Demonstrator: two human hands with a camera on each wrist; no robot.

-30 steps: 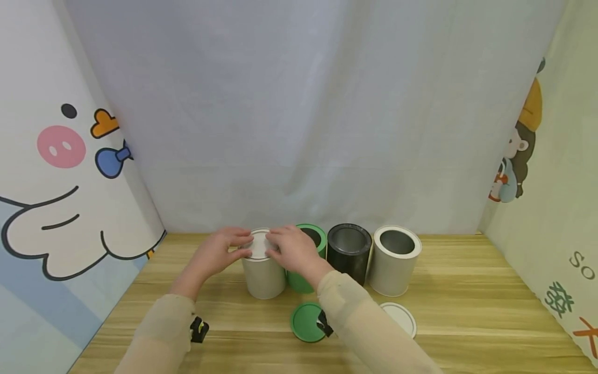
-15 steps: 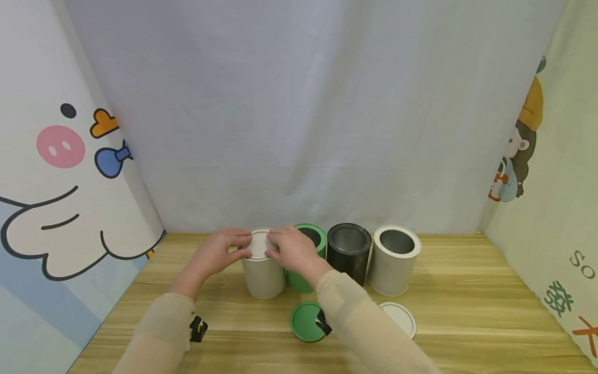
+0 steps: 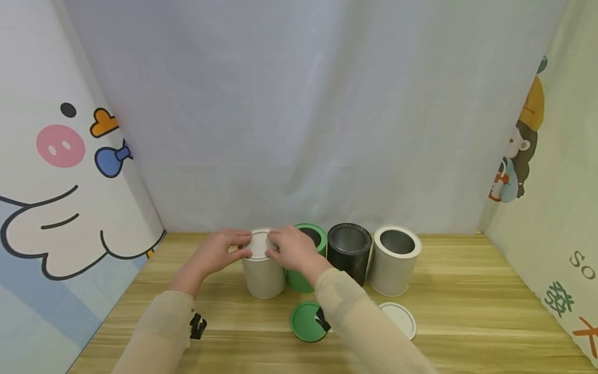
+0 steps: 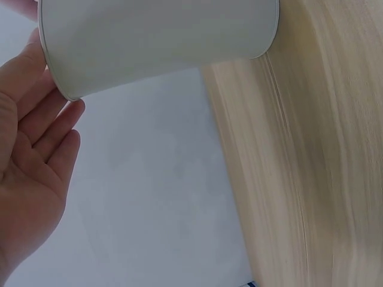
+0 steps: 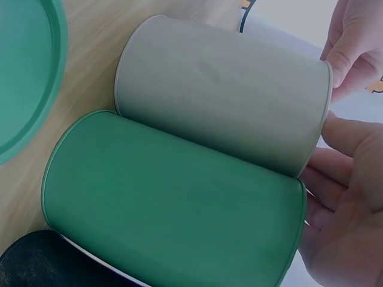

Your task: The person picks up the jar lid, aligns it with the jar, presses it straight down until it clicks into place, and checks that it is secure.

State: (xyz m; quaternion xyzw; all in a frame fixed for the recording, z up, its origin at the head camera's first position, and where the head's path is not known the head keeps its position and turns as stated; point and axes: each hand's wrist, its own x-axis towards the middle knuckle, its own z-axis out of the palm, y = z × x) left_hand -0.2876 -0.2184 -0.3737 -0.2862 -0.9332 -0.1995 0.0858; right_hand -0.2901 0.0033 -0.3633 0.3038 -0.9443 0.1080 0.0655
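An off-white can (image 3: pixel 265 279) stands at the left end of a row, with a white lid (image 3: pixel 261 245) on top. My left hand (image 3: pixel 217 253) rests its fingertips and thumb on the lid's left edge. From the other side, my right hand (image 3: pixel 295 250) touches the lid's right edge the same way. In the left wrist view, the left hand (image 4: pixel 36 161) has its fingers extended at the can's rim. The right wrist view has the right hand (image 5: pixel 353 191) with thumb and fingers at the rims of the off-white can and the green can (image 5: pixel 173 197).
Right of the green can stand an open black can (image 3: pixel 349 252) and an open off-white can (image 3: pixel 391 267). In front on the wooden table (image 3: pixel 467 311) lie a green lid (image 3: pixel 306 324) and another white lid (image 3: pixel 401 319), partly behind the right sleeve. A pale curtain (image 3: pixel 299 130) hangs behind.
Almost nothing moves. Both hands stay at the lid's edges, and the sleeves shift very slightly.
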